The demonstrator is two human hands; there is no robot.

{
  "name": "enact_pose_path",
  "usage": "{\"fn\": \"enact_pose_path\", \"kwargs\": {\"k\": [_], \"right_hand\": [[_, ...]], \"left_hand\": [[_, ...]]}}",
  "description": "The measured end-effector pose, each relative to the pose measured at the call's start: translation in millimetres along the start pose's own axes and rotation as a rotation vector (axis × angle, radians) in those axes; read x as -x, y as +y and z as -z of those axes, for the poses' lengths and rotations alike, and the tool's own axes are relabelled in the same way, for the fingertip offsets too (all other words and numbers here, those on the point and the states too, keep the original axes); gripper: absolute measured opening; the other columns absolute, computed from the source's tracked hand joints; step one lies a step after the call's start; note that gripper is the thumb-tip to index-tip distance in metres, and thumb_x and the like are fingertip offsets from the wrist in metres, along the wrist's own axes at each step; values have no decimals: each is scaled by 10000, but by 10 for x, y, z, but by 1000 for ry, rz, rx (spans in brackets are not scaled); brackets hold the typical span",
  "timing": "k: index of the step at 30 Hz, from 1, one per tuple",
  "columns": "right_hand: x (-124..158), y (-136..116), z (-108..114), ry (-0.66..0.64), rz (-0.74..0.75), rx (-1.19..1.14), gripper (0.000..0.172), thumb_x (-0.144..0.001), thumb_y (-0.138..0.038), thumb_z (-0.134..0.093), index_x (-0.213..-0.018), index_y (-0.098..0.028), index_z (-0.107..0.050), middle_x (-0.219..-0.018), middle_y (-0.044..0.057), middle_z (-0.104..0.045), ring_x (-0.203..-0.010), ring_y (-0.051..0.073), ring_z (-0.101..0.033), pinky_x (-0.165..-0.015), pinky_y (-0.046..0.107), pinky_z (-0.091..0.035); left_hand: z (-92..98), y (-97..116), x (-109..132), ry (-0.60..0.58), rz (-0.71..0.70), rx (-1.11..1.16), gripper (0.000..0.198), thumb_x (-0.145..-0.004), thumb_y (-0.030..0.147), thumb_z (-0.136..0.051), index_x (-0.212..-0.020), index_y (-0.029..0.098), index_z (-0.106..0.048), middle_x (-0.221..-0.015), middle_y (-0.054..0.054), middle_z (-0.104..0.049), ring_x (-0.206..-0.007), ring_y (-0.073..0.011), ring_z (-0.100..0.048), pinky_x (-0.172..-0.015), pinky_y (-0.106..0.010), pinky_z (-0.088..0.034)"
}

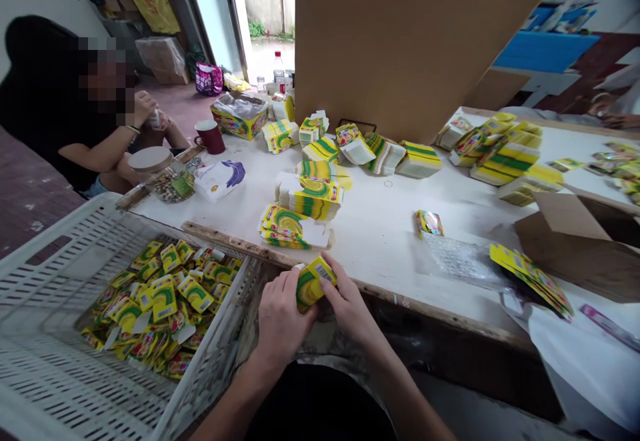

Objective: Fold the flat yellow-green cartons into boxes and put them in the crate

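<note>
Between my two hands, just off the table's front edge, is a small yellow-and-green printed box point(313, 286) with a barcode at its upper end. My left hand point(283, 318) wraps round its left side, fingers curled. On its right side my right hand point(345, 298) grips it, the thumb lying by the barcode. Beyond the hands, flat unfolded boxes point(287, 226) lie in a small pile at the table edge, with a thicker stack of flat boxes point(317, 198) behind it. Left of me, a white plastic crate point(37, 321) holds many similar yellow boxes point(163, 298).
Several more box stacks point(420, 160) line the back of the white table point(370, 241). A lidded jar point(163, 174) and a dark red mug point(210, 136) stand at the left. An open carton point(575, 241) is at the right. Another person point(45, 108) sits at the left.
</note>
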State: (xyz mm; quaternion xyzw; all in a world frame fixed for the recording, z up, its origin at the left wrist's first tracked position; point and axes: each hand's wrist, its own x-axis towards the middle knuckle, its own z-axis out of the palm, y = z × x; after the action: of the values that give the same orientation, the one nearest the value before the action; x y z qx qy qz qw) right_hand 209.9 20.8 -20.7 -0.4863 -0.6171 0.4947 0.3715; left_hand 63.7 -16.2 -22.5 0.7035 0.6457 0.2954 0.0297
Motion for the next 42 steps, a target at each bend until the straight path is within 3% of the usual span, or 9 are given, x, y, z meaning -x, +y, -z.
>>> {"fn": "enact_pose_path", "kwargs": {"k": [8, 12, 16, 20, 22, 24, 27, 35, 42], "right_hand": [[-14, -57, -53, 148, 78, 26, 426, -931, -354, -426, -1283, -141, -537, -1229, 122, -636, -1081, 240, -624, -919, 362, -502], [-49, -9, 1, 50, 121, 170, 439, -923, -365, -441, -1270, -130, -569, -1182, 132, -668, -1038, 263, -652, -873, 373, -523], [-83, -2, -12, 145, 105, 374, 404, -939, -359, -409, -1235, -176, -614, -1076, 130, -714, -922, 277, -689, -818, 397, -530], [-152, -63, -42, 15, 106, 246, 413, -926, -340, -438, -1291, -190, -559, -1125, 111, -696, -965, 250, -678, -827, 373, -532], [-226, -100, -46, -19, 133, 132, 443, -910, -324, -471, -1332, -194, -501, -1129, 101, -685, -945, 214, -675, -807, 340, -539], [-343, -129, -63, 41, 168, 118, 426, -887, -301, -515, -1300, -197, -514, -1058, 92, -690, -883, 191, -670, -790, 327, -538], [-597, -150, -138, 150, 217, 313, 349, -871, -237, -541, -1217, -188, -553, -1016, 94, -672, -901, 199, -636, -838, 351, -510], [-1143, -88, -355, 169, 174, 516, 345, -706, -100, -678, -1031, -135, -566, -988, 146, -618, -1003, 297, -544, -906, 467, -418], [-900, -157, -271, 146, 204, 336, 398, -752, -112, -593, -1103, -179, -418, -854, 14, -560, -776, 170, -567, -720, 303, -488]], "left_hand": [[-67, 106, 50, -15, 82, -30, 537, -732, 320, -663, -1182, 95, -476, -996, -148, -615, -814, -302, -590, -709, -413, -497], [-85, 77, 24, -87, 91, 67, 535, -722, 296, -660, -1187, 96, -487, -1008, -140, -621, -841, -307, -593, -741, -432, -504], [-152, 24, 32, -132, 127, 162, 523, -734, 297, -645, -1204, 127, -493, -1045, -145, -621, -902, -320, -604, -787, -462, -499], [-128, -52, 18, -101, 274, 414, 474, -714, 305, -674, -1147, 170, -536, -1034, -114, -615, -956, -298, -597, -836, -448, -483], [-50, -134, -25, 51, 428, 723, 454, -729, 351, -682, -1134, 206, -537, -973, -58, -612, -882, -226, -605, -812, -375, -495], [47, -250, -86, 356, 616, 1101, 442, -781, 484, -609, -1137, 234, -529, -952, -26, -602, -820, -169, -602, -777, -313, -504], [156, -423, -165, 691, 876, 1535, 576, -794, 708, -410, -1045, 208, -545, -1018, -68, -599, -913, -186, -613, -800, -323, -518], [77, -361, -134, 376, 1016, 1696, 435, -867, 552, -469, -1030, 160, -565, -1050, -97, -600, -775, -131, -625, -636, -231, -521], [-24, -282, -149, 203, 831, 1664, 480, -825, 580, -524, -1095, 188, -583, -1070, -92, -626, -912, -165, -626, -764, -280, -516]]}}
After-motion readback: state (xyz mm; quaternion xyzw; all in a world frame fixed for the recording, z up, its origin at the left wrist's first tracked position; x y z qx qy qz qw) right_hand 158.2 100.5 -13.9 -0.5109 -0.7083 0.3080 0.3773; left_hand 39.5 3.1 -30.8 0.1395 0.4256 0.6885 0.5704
